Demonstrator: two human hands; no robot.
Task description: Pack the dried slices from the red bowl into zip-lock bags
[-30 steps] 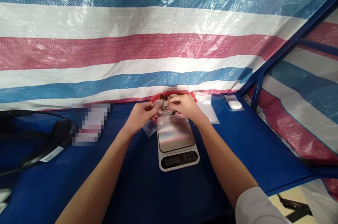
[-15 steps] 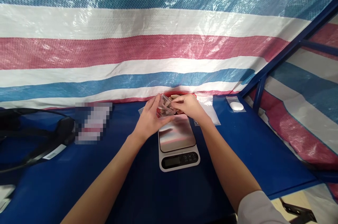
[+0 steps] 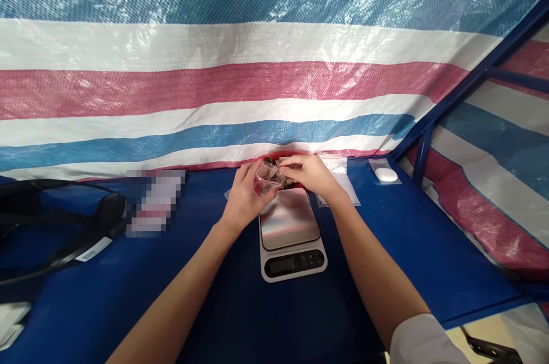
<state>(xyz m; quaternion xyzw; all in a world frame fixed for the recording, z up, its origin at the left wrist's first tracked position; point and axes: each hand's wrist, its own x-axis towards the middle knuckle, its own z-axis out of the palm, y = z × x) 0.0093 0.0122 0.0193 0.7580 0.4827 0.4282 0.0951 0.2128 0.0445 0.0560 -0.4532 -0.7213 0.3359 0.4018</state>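
Note:
My left hand (image 3: pixel 244 199) is closed round the side of a small clear plastic bag (image 3: pixel 268 174), whose mouth gapes upward. Thumb and fingertips of my right hand (image 3: pixel 309 172) pinch together at the bag's right edge; whether a piece is also between them I cannot tell. Brownish pieces (image 3: pixel 283 165) show behind and beside the bag, in a red container (image 3: pixel 281 154) partly hidden by both hands. Just in front of the hands lies a white kitchen scale (image 3: pixel 294 249) with a shiny metal plate and a dark display strip.
Flat clear bags (image 3: pixel 343 181) lie right of the hands. Farther right is a white oval object (image 3: pixel 386 174) on a small clear bag. A black strapped item (image 3: pixel 98 215) and a blurred-out sheet (image 3: pixel 156 204) are at left on the blue table (image 3: pixel 412 249). Striped sheeting (image 3: pixel 214 83) hangs behind.
The bag's mouth has turned up and opened wider, and my left fingers have curled closer round it. My right hand stays near the same spot. The whole view has shifted slightly.

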